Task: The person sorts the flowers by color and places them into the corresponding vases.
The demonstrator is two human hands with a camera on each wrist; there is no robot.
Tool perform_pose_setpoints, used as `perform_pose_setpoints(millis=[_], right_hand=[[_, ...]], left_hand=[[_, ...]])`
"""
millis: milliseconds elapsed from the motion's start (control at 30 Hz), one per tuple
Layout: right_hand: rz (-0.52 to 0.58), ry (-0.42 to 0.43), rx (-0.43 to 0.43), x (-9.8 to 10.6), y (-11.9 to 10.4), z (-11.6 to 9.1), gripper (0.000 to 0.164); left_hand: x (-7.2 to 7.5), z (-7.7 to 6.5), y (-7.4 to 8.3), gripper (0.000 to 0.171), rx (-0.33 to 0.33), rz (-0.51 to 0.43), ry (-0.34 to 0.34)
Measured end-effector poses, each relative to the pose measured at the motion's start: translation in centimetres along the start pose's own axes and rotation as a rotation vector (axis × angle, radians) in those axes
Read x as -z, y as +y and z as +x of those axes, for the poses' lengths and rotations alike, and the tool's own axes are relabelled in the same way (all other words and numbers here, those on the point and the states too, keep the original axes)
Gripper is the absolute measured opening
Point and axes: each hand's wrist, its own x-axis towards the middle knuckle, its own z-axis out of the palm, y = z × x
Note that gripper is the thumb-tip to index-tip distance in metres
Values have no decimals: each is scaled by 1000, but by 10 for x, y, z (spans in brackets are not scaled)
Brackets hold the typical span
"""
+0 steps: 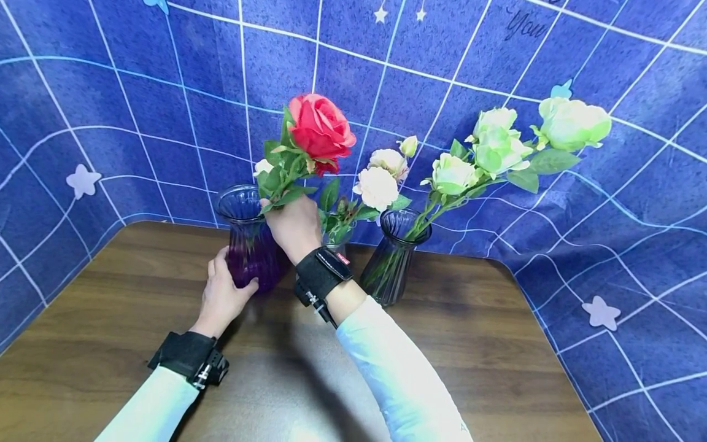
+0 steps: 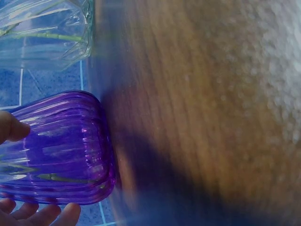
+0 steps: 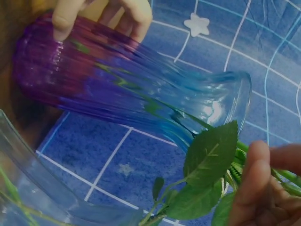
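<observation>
My left hand [image 1: 223,298] holds the lower part of a ribbed blue-to-purple glass vase [image 1: 248,248], thumb on one side and fingers on the other. In the left wrist view the vase's purple base [image 2: 66,150] stands on the tabletop. My right hand [image 1: 295,227] pinches the stems of a red rose [image 1: 320,126] beside the vase's flared rim. Green stems [image 3: 127,84] run down inside the glass in the right wrist view, and rose leaves [image 3: 210,153] overlap its mouth there. From the head camera, the right hand hides part of the stems.
To the right stands a dark grey glass vase [image 1: 389,270] with pale green roses [image 1: 497,144] leaning right. Behind my right wrist, a smaller clear vase [image 1: 338,247] bears cream-white flowers [image 1: 378,187]. A blue patterned cloth [image 1: 182,110] hangs behind the wooden table [image 1: 480,356].
</observation>
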Motion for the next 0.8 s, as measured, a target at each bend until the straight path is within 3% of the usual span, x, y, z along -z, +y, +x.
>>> perform_pose_setpoints(millis=[133,267,567,667,800], right_hand=[[11,-79,-72,0,2,4,24],[69,-117,-78,4,5,2,30],[471,-62,-126,9,11,-9,44],[539,-36,-107,6,13,-12,45],[540,3,-106,3,17,-13,27]], left_hand=[[-1,-1,-1,87,4,4,-6],[-1,-2,-1,86,3,-2,-14],[-1,0,-3,87,0,-8,-7],[-1,0,-2,87,3,-6,-7],[-1,2,-1,87,4,-7,-2]])
